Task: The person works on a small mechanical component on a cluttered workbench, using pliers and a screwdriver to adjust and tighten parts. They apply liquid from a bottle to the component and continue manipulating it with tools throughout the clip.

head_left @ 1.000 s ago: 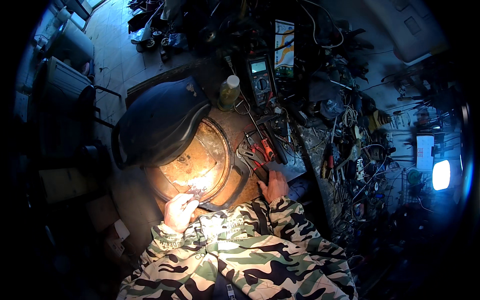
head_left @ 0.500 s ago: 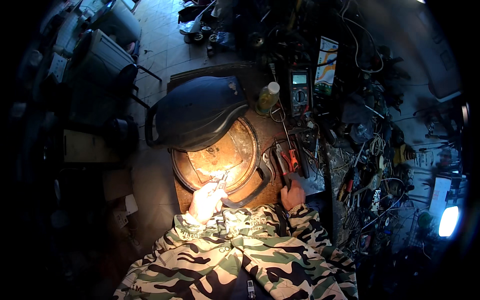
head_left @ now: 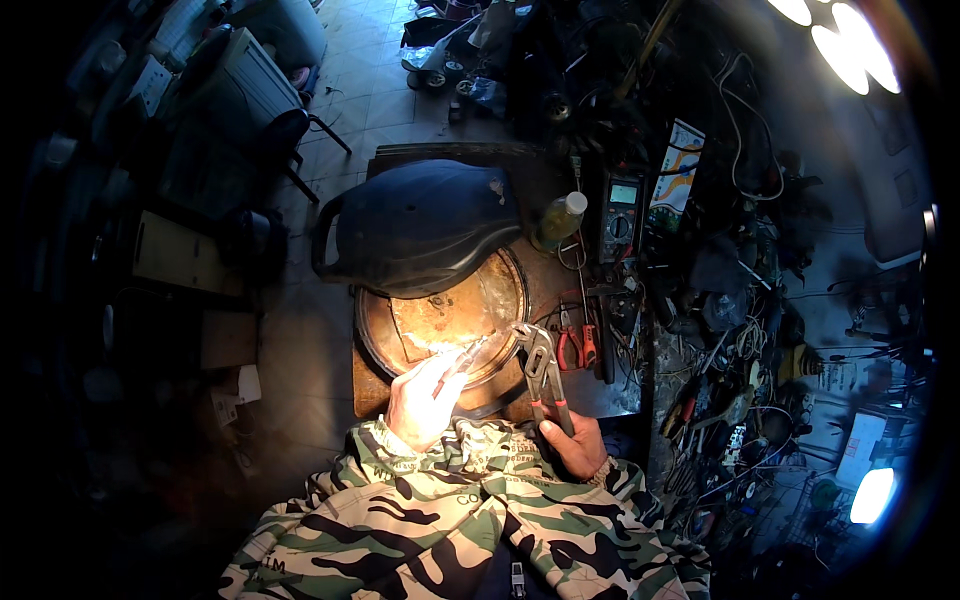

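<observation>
My left hand (head_left: pixel 415 408) is closed around a slim metal piece (head_left: pixel 463 364) with a narrow tip, held over the near part of a round, rusty metal pan (head_left: pixel 497 289). Glare hides what kind of piece it is. My right hand (head_left: pixel 575 445) grips the dark handles of a pair of water pump pliers (head_left: pixel 540 368). Their jaws point away from me, close to the pan's right rim and apart from the metal piece. A large dark blue plastic cover (head_left: pixel 420 220) lies over the pan's far side.
Right of the pan lie red-handled pliers (head_left: pixel 569 345) and another red-handled tool (head_left: pixel 589 343). Beyond them stand a bottle with a white cap (head_left: pixel 560 222) and a multimeter (head_left: pixel 621 215). Cables and tools crowd the right side. A lit lamp (head_left: pixel 873 496) shines at far right.
My right hand has lifted the water pump pliers from the bench and swung them up beside the pan. My left hand has turned the metal piece toward the right. The view has shifted.
</observation>
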`<action>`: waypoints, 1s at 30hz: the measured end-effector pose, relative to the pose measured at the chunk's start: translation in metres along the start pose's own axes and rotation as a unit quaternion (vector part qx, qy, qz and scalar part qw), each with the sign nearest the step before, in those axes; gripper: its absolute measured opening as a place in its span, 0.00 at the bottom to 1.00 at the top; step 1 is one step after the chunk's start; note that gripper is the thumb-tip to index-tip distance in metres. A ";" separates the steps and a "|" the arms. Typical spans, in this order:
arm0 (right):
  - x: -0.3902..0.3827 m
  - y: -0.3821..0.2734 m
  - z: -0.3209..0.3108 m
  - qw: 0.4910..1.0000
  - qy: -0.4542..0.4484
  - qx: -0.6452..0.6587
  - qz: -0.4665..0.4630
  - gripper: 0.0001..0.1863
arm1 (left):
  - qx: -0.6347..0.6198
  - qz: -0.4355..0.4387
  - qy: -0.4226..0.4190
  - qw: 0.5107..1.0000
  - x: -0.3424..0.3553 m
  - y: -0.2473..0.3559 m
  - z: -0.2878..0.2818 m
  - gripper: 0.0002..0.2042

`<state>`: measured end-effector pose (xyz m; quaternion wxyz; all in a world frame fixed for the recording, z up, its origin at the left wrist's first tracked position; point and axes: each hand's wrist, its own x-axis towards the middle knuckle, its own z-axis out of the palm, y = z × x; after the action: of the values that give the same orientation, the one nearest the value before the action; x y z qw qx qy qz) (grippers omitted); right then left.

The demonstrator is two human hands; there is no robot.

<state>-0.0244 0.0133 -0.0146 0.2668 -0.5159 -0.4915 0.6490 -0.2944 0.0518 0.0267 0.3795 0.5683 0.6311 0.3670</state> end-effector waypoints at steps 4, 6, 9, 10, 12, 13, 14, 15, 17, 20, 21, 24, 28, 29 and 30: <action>-0.001 -0.009 -0.004 0.997 -0.056 0.007 0.059 0.20 | 0.011 0.011 0.006 1.000 -0.001 -0.001 -0.004 0.14; -0.005 -0.015 -0.004 0.997 -0.061 -0.014 0.049 0.21 | 0.010 0.019 0.003 1.000 -0.002 -0.002 -0.006 0.14; -0.009 -0.015 -0.006 0.994 -0.083 -0.064 0.026 0.24 | -0.001 0.017 -0.012 1.000 -0.002 0.002 -0.010 0.14; -0.012 -0.022 -0.003 0.994 -0.085 -0.072 0.015 0.25 | -0.005 0.018 -0.021 1.000 -0.001 0.005 -0.012 0.13; -0.015 -0.026 -0.001 0.993 -0.098 -0.060 0.037 0.26 | -0.011 0.014 -0.035 0.999 0.001 0.011 -0.015 0.13; -0.015 -0.026 0.000 0.993 -0.089 -0.074 0.019 0.26 | -0.015 0.008 -0.040 0.999 0.001 0.014 -0.016 0.13; -0.016 -0.025 0.002 0.993 -0.080 -0.087 0.000 0.26 | -0.018 0.002 -0.046 0.999 0.002 0.015 -0.016 0.12; -0.017 -0.024 0.005 0.992 -0.071 -0.102 -0.020 0.26 | -0.020 0.029 -0.042 0.999 0.002 0.014 -0.016 0.12; -0.014 -0.012 0.007 0.986 -0.048 -0.149 -0.058 0.27 | -0.022 0.082 -0.034 0.996 0.004 0.011 -0.016 0.11; -0.014 -0.012 0.010 0.975 -0.029 -0.198 -0.100 0.27 | -0.018 0.068 -0.038 0.997 0.001 0.010 -0.020 0.11; -0.015 -0.015 0.013 0.980 -0.019 -0.183 -0.081 0.27 | -0.017 0.066 -0.045 0.997 0.003 0.011 -0.021 0.11; -0.013 -0.016 0.016 0.977 -0.005 -0.199 -0.078 0.27 | -0.014 0.073 -0.057 0.996 0.008 0.012 -0.024 0.11; -0.014 -0.028 0.020 0.965 0.011 -0.256 -0.055 0.30 | -0.010 0.093 -0.055 0.994 0.008 0.002 -0.022 0.11; -0.014 -0.028 0.023 0.964 0.026 -0.255 -0.068 0.30 | -0.010 0.093 -0.056 0.994 0.008 -0.001 -0.022 0.11; -0.014 -0.030 0.027 0.963 0.041 -0.253 -0.081 0.30 | -0.005 0.105 -0.057 0.993 0.009 -0.003 -0.023 0.11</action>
<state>-0.0495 0.0032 0.0175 0.1990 -0.5511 -0.6687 0.4578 -0.3173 0.0600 0.0340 0.3766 0.6495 0.5439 0.3749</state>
